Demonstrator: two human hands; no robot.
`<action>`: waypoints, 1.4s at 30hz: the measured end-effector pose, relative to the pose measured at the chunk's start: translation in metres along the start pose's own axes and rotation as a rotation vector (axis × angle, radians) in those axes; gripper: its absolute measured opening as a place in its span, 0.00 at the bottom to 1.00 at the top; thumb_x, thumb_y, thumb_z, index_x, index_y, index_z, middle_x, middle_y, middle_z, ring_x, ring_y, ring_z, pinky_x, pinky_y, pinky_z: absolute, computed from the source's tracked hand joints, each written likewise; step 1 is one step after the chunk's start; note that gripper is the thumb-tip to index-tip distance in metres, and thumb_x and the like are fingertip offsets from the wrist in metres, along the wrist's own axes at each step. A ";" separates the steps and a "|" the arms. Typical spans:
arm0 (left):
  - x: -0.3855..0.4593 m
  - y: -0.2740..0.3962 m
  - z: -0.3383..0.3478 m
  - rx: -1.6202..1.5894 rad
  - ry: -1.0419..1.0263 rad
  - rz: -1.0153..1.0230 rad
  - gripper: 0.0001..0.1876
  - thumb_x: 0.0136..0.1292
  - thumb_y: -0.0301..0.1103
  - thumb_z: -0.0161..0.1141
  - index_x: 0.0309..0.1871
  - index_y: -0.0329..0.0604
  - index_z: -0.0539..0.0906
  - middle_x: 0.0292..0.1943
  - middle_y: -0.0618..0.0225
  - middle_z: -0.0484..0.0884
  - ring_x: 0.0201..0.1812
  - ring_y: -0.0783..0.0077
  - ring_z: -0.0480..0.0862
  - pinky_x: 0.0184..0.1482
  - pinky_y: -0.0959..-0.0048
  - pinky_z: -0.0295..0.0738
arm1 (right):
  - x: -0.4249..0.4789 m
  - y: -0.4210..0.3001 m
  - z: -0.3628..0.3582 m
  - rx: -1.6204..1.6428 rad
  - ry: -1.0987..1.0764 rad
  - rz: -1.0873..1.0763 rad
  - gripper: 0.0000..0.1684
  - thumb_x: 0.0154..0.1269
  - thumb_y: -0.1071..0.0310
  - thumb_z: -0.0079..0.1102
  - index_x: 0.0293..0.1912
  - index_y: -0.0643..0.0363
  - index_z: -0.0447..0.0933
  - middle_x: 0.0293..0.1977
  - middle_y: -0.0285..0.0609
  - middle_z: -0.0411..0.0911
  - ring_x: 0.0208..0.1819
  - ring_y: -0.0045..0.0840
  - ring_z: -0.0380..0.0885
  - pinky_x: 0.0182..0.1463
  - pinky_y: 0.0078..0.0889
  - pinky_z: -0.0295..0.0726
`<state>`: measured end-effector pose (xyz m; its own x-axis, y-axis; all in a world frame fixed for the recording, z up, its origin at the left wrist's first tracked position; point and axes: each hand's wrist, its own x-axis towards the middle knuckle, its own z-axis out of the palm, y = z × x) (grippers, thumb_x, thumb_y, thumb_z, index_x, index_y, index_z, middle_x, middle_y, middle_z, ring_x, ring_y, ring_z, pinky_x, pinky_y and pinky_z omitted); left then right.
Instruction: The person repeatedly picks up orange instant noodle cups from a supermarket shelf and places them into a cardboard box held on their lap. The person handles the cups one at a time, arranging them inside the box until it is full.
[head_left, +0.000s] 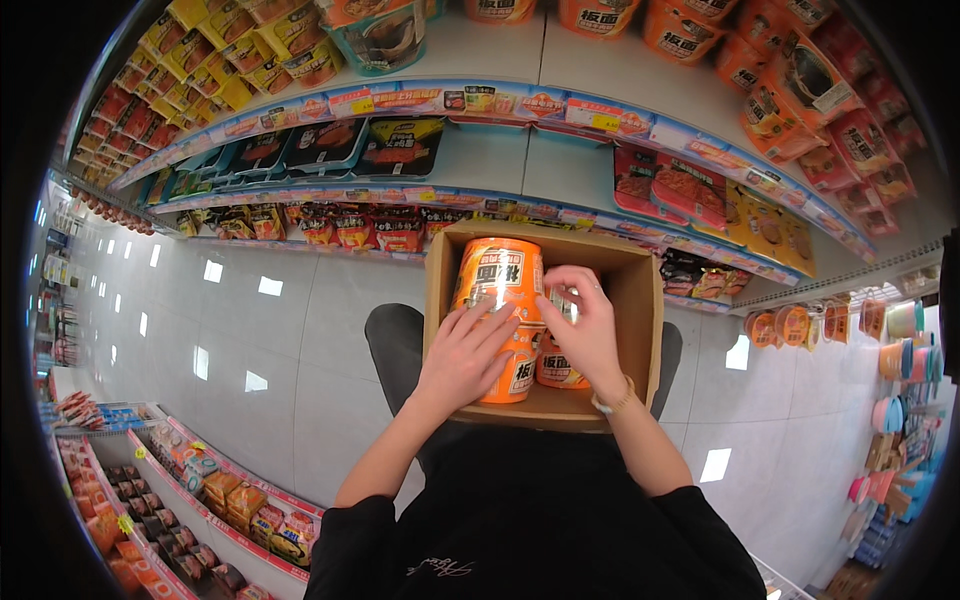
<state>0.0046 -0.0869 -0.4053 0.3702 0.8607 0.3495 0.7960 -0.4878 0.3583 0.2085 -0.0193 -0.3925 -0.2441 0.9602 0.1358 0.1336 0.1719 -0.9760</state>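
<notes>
An open cardboard box (645, 330) sits at my lap, between my knees. Inside are several orange instant-noodle cups. One orange cup (499, 274) is at the box's far left, its printed label upside down to me. A second cup (517, 367) lies nearer me, end to end with it. My left hand (469, 352) rests across these two with its fingers spread. To their right is another orange cup (559, 367), partly covered by my right hand (581, 319). That hand's fingers and thumb bend towards the first cup's right side; whether they grip anything is hidden.
Ahead stands a shelf unit (525, 191) with noodle trays (397, 146), red trays (686, 187) and noodle bags (352, 229). Orange cups (682, 34) stand on its upper level. Behind me at left is a low shelf (217, 517) of packets. Grey floor tiles (247, 330) surround me.
</notes>
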 end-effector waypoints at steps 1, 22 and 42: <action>0.000 -0.001 0.000 0.005 -0.001 -0.006 0.27 0.63 0.37 0.70 0.66 0.46 0.82 0.72 0.69 0.79 0.72 0.55 0.75 0.72 0.51 0.70 | -0.006 -0.020 -0.002 0.201 -0.047 0.050 0.13 0.71 0.71 0.68 0.51 0.64 0.77 0.49 0.41 0.81 0.51 0.28 0.84 0.57 0.33 0.84; 0.001 -0.004 0.000 0.021 -0.033 0.026 0.26 0.66 0.39 0.69 0.66 0.45 0.81 0.72 0.58 0.77 0.72 0.55 0.75 0.71 0.53 0.71 | -0.058 -0.207 -0.038 1.410 -0.681 -0.626 0.17 0.72 0.72 0.58 0.24 0.59 0.75 0.22 0.45 0.76 0.21 0.33 0.75 0.56 0.61 0.87; 0.001 -0.006 0.000 0.016 -0.038 0.027 0.27 0.66 0.39 0.70 0.67 0.45 0.81 0.71 0.58 0.77 0.72 0.55 0.76 0.70 0.53 0.71 | -0.078 -0.201 -0.057 1.383 -0.617 -0.437 0.20 0.78 0.67 0.55 0.26 0.62 0.77 0.25 0.47 0.79 0.23 0.35 0.77 0.54 0.64 0.88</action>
<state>0.0004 -0.0834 -0.4071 0.4093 0.8523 0.3257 0.7929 -0.5089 0.3351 0.2554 -0.1161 -0.1967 -0.4120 0.5985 0.6871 -0.9111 -0.2567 -0.3226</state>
